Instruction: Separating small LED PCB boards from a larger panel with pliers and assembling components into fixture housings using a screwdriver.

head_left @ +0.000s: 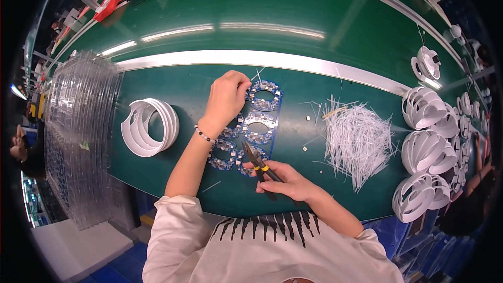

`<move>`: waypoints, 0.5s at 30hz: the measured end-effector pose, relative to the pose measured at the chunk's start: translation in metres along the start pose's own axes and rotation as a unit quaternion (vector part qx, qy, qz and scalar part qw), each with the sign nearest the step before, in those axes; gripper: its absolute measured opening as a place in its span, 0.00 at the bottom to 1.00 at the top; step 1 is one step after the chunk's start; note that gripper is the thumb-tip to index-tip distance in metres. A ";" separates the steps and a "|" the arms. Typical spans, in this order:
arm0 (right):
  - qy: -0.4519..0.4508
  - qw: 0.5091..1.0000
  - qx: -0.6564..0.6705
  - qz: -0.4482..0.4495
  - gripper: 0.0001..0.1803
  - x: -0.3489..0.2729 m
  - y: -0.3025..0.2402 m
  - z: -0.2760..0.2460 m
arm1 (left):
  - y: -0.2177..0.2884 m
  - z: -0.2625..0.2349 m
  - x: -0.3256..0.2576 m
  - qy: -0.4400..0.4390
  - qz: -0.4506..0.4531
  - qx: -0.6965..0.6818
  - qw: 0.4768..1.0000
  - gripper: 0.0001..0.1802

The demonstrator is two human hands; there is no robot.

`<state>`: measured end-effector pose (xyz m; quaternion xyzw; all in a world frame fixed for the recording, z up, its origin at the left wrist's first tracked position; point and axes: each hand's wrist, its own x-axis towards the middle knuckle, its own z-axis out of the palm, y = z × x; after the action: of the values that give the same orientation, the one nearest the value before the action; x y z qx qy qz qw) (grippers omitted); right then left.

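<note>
My right hand (293, 182) is wrapped around the handles of black cutting pliers (256, 161) with yellow bands. Their jaws point away from me, over the near part of a panel of blue circuit boards (260, 120). The boards are ring-shaped, joined in two columns, and lie flat on the green table. My left hand (226, 97) is closed at the far left corner of the panel, its fingertips pinched. Thin white strips (258, 76) cross just beside those fingertips; whether the fingers grip one or the board edge is hidden. A beaded bracelet circles my left wrist.
A heap of thin white strips (359, 144) lies right of the boards, with small square bits between. White ribbed plastic housings (152, 128) stand left, and several similar white parts (427, 152) line the right edge. Clear plastic trays (84, 136) are stacked high at far left.
</note>
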<state>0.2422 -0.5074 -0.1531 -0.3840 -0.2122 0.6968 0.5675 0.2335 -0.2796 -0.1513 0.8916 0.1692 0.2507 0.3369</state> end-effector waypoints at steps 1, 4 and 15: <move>-0.001 1.000 0.000 0.001 0.27 0.000 0.000 0.000 | 0.001 0.002 -0.002 0.000 -0.023 0.025 0.999 0.04; 0.008 1.000 0.007 0.000 0.27 -0.001 0.001 -0.001 | 0.014 0.007 -0.004 -0.006 -0.028 0.120 0.992 0.06; 0.010 1.000 -0.010 -0.028 0.26 0.001 0.004 -0.001 | 0.017 0.016 0.001 -0.006 -0.035 0.260 0.965 0.09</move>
<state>0.2402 -0.5077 -0.1570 -0.3908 -0.2239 0.6744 0.5851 0.2454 -0.3002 -0.1500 0.9436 0.2578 0.1803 0.1028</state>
